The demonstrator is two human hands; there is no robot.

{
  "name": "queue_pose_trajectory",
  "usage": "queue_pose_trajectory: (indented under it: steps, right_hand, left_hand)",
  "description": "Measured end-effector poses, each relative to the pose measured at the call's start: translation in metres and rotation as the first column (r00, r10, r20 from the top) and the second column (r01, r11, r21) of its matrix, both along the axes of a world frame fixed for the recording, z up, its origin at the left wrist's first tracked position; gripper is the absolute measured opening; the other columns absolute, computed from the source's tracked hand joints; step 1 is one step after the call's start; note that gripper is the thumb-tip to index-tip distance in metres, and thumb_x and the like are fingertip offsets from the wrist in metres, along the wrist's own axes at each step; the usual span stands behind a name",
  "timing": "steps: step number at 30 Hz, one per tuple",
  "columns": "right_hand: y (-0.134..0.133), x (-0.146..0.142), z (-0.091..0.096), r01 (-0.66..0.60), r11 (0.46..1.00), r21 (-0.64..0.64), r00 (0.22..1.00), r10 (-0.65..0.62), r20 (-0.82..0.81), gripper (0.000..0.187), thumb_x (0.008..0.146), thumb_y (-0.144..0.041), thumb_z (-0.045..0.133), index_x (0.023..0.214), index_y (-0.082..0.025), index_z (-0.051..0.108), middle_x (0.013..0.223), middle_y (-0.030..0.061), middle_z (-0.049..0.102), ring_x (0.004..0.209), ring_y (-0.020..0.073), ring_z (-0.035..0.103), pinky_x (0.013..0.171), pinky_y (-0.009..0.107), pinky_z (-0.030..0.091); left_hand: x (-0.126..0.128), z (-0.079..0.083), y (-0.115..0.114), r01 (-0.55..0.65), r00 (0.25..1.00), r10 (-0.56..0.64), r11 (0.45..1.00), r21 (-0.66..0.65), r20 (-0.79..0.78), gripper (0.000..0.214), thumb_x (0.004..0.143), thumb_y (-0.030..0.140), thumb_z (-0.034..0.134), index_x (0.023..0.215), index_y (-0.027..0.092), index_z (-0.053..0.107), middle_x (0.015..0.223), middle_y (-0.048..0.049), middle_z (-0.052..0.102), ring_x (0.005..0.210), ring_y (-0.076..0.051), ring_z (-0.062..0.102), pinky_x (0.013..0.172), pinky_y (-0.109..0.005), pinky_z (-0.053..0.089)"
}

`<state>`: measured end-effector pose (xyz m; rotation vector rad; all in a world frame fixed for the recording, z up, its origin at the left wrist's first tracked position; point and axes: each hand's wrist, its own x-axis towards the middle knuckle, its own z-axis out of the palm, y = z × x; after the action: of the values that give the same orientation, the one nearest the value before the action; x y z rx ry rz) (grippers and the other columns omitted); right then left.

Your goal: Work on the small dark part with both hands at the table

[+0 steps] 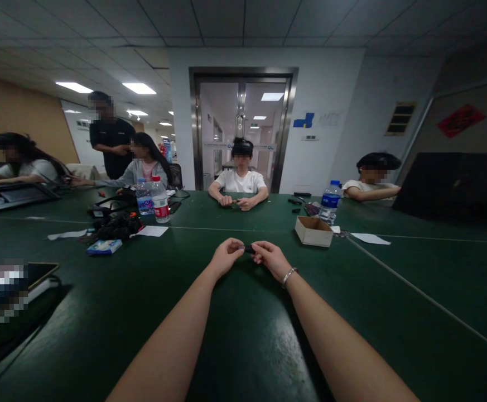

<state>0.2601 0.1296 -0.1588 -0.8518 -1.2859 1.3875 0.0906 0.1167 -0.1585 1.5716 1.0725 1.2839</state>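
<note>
Both my arms reach forward over the dark green table (243, 335). My left hand (225, 257) and my right hand (270, 258) meet at the fingertips, each pinching one end of a small dark object (249, 249) held just above the tabletop. What the object is I cannot make out. A bracelet (288, 276) circles my right wrist. An open cardboard box (313, 230) stands on the table a little beyond and to the right of my right hand.
Across the table a person in a white shirt (239, 181) holds something small in both hands. Other people sit at the left and right. Two water bottles (153, 196), black gear (115, 225), papers (153, 230), a blue-capped bottle (330, 202) and a dark laptop lid (452, 187) stand around.
</note>
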Motion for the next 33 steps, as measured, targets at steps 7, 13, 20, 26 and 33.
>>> queue_pose_trajectory:
  steps: [7,13,20,26,33]
  right_hand:
    - [-0.0025,-0.0012,0.0021,-0.014,1.0,0.018,0.999,0.014,0.032,0.044,0.059,-0.041,0.077,0.086,-0.01,0.06,0.058,0.0031,0.061,0.048,0.0086,0.053,0.045,0.017,0.042]
    - [-0.0029,-0.0017,0.0018,-0.015,0.999,0.035,0.999,0.013,0.041,0.043,0.06,-0.041,0.076,0.086,-0.011,0.06,0.06,0.0031,0.061,0.048,0.0091,0.053,0.045,0.018,0.041]
    - [-0.0013,-0.002,0.0015,-0.019,0.999,0.038,0.998,0.017,0.058,0.043,0.059,-0.042,0.076,0.085,-0.011,0.061,0.057,0.0014,0.059,0.047,0.0093,0.052,0.045,0.019,0.04]
    - [0.002,-0.0019,-0.0026,-0.023,0.999,0.04,0.998,0.021,0.056,0.043,0.06,-0.041,0.076,0.086,-0.011,0.06,0.054,-0.0004,0.057,0.047,0.0088,0.052,0.046,0.019,0.041]
    - [-0.0008,-0.0024,-0.0001,-0.012,0.999,0.034,0.998,0.011,0.055,0.044,0.058,-0.041,0.076,0.086,-0.011,0.061,0.056,0.0014,0.059,0.047,0.0096,0.052,0.046,0.019,0.041]
  left_hand:
    - [0.0022,-0.0016,0.0012,-0.015,1.0,0.014,0.995,-0.103,-0.011,0.033,0.081,0.043,0.046,0.098,0.015,0.053,0.067,-0.003,0.056,0.055,-0.011,0.051,0.046,-0.019,0.036]
    - [0.0008,-0.0036,0.0014,-0.038,0.999,0.037,0.999,-0.029,-0.014,0.041,0.072,0.036,0.061,0.108,0.02,0.049,0.086,-0.0043,0.056,0.07,-0.012,0.056,0.053,-0.019,0.041]
    - [0.0016,-0.0014,0.0004,-0.004,1.0,0.002,0.997,-0.081,-0.029,0.033,0.08,0.036,0.049,0.107,0.017,0.05,0.07,-0.0017,0.056,0.056,-0.009,0.051,0.046,-0.017,0.035]
    - [0.0025,-0.0023,0.0014,-0.029,0.999,0.027,0.994,-0.103,-0.019,0.035,0.078,0.037,0.053,0.107,0.017,0.05,0.079,-0.0041,0.057,0.063,-0.011,0.054,0.047,-0.017,0.037]
    - [0.0021,-0.001,-0.0004,-0.03,0.999,0.028,0.998,-0.06,-0.027,0.032,0.076,0.028,0.057,0.106,0.018,0.052,0.082,-0.0035,0.055,0.068,-0.011,0.053,0.05,-0.016,0.038]
